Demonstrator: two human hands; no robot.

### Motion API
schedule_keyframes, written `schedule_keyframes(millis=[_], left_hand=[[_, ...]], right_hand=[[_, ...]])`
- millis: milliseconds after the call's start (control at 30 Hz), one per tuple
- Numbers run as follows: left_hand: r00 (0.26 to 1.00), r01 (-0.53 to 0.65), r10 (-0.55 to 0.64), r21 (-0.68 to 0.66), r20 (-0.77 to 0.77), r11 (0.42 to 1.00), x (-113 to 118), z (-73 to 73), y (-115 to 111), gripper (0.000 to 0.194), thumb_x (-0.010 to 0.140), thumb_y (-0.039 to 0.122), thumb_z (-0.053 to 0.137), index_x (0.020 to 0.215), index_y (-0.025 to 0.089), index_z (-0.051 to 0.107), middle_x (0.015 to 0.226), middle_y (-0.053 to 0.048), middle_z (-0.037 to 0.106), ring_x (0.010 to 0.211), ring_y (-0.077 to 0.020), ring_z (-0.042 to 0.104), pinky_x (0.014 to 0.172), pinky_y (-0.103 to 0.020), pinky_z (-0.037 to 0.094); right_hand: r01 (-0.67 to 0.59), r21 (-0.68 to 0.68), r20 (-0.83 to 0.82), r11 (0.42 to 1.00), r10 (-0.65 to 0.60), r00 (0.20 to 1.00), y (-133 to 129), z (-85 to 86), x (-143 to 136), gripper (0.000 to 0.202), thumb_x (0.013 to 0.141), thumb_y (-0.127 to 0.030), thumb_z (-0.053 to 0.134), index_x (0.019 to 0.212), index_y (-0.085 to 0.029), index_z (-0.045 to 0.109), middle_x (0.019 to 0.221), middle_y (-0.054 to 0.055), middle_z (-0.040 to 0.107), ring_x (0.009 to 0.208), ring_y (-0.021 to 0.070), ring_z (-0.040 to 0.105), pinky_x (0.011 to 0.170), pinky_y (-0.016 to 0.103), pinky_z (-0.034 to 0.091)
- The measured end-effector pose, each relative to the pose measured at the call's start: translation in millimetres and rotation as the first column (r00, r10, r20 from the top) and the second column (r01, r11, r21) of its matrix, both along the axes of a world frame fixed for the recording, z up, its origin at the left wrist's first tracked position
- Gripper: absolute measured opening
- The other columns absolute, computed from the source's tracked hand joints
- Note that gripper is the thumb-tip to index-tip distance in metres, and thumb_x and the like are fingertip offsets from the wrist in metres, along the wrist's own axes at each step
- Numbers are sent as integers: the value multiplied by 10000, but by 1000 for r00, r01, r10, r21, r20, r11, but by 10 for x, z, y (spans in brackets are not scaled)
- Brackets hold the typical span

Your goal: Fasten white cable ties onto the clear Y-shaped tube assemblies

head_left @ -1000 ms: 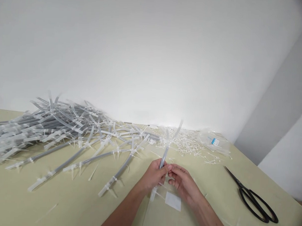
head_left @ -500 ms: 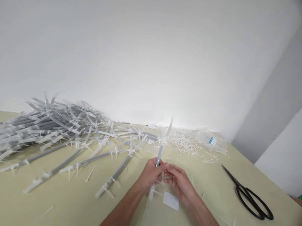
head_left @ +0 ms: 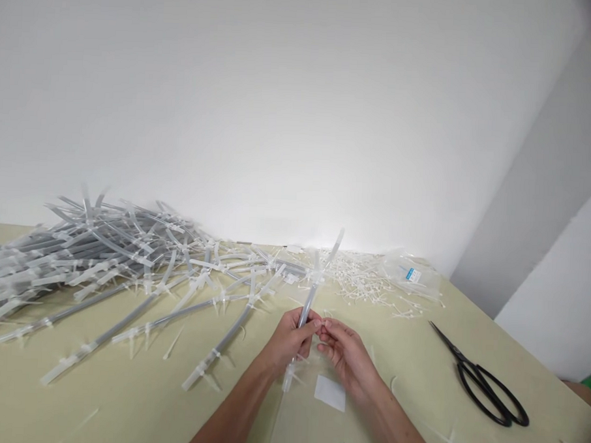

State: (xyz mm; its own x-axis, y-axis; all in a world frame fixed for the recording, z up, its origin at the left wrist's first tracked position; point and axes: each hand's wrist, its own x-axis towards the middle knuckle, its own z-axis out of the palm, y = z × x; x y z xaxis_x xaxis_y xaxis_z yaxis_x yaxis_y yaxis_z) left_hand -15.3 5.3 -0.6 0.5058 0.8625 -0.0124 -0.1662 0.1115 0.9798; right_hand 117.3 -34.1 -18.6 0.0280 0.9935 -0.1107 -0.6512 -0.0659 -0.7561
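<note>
My left hand (head_left: pixel 289 342) is closed around a grey plastic tube (head_left: pixel 307 305). Above the hand, the tube splits into two clear branches at a white joint; its lower end carries a clear sleeve with thin ties. My right hand (head_left: pixel 347 354) is pinched, its fingertips meeting my left thumb just right of the tube. What lies between those fingertips is too small to make out. Below the hands, a small white paper piece (head_left: pixel 330 393) lies on the table. Left of them rests a similar branched tube (head_left: pixel 232 333) with ties around it.
A large heap of branched tubes (head_left: pixel 98 245) fills the table's left side. White cable ties (head_left: pixel 366 277) are scattered at the back, beside a clear plastic bag (head_left: pixel 413 274). Black scissors (head_left: pixel 479 376) lie on the right of the table (head_left: pixel 145 411). A wall (head_left: pixel 280 116) stands behind.
The view has shifted a little. My hands are still together at the tube, which leans slightly more to the right, and my right fingertips stay by my left thumb.
</note>
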Motion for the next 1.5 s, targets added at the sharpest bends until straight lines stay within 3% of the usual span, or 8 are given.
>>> schedule_keyframes(millis=[233, 600, 833, 1033, 1300, 1500], left_hand=[[1000, 29, -29, 5, -10, 1000, -14, 46, -32, 371, 683, 478, 707, 754, 156, 536, 484, 52, 533, 298, -29, 304, 321, -175, 235], [1000, -19, 19, 23, -21, 1000, 27, -1, -39, 355, 686, 450, 714, 769, 173, 508, 442, 80, 491, 290, -34, 292, 321, -167, 236], [1000, -10, 10, 13, 22, 1000, 54, -4, -38, 350, 721, 458, 691, 819, 179, 504, 526, 63, 551, 289, -30, 299, 299, -169, 233], [999, 21, -21, -18, 44, 1000, 59, -36, -21, 362, 757, 509, 633, 742, 160, 538, 389, 82, 447, 253, -39, 252, 277, -176, 211], [997, 24, -21, -40, 68, 999, -11, 1, -2, 328, 718, 424, 702, 696, 156, 513, 548, 7, 609, 283, -31, 336, 293, -171, 247], [997, 10, -2, -95, 83, 995, 1, 27, 8, 266, 732, 382, 655, 672, 178, 495, 439, 50, 507, 281, -31, 248, 276, -164, 210]], right_hand=[[-39, 20, 13, 999, 39, 999, -41, 37, 7, 207, 650, -279, 788, 763, -118, 721, 653, 19, 659, 592, 105, 589, 595, 230, 557], [-4, 28, 84, 1000, 2, 996, -52, 23, 32, 243, 618, -292, 817, 760, -118, 725, 638, 28, 662, 598, 111, 577, 614, 263, 569], [0, 62, 70, 998, -4, 998, -36, 60, 38, 251, 628, -308, 813, 777, -128, 720, 665, 15, 634, 599, 92, 530, 581, 233, 555], [-32, 98, 70, 995, 25, 997, -20, 65, 68, 230, 676, -318, 784, 795, -139, 703, 682, 14, 617, 630, 96, 530, 574, 218, 542], [-65, 121, 126, 991, 49, 991, -59, 6, 4, 260, 687, -342, 775, 823, -131, 706, 724, 41, 638, 684, 130, 572, 663, 310, 563], [-17, 134, 152, 991, -4, 988, -47, -34, -49, 246, 715, -362, 750, 837, -153, 701, 707, 9, 591, 678, 115, 532, 683, 311, 562]])
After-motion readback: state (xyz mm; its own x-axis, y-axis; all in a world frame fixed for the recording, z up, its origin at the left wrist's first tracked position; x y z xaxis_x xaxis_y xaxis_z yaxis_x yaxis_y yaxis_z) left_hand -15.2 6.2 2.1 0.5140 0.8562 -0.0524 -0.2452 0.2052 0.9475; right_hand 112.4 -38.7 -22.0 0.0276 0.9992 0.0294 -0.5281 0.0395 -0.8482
